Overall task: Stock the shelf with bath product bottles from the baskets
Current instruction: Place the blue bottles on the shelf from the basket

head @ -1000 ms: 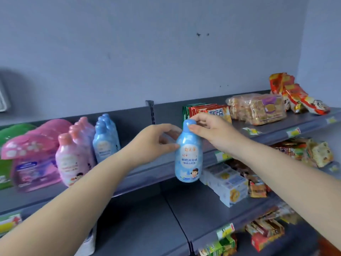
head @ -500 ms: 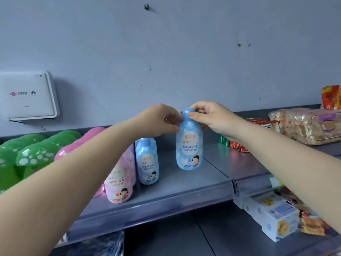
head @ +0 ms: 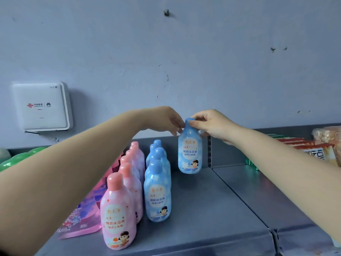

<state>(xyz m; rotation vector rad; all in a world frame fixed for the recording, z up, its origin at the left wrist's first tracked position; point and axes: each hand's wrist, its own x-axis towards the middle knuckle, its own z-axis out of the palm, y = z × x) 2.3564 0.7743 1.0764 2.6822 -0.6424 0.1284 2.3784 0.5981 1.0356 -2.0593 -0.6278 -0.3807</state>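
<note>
1. Right hand (head: 212, 126) pinches the cap of the blue bottle (head: 189, 152), held upright at the shelf (head: 212, 209) rear.
2. Left hand (head: 166, 120) fingertips touch the bottle's neck at 9 o'clock; grip indeterminate.
3. Bottle base contact with shelf: indeterminate.
4. Blue row (head: 157, 189) and pink row (head: 121, 206) stand at 7 o'clock; rear bottles mostly hidden.

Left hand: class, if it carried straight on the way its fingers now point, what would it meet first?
The left hand points right, fingertips already at the neck of the held blue plastic bath bottle. It would meet that bottle first, then probably the right hand beyond.
</note>
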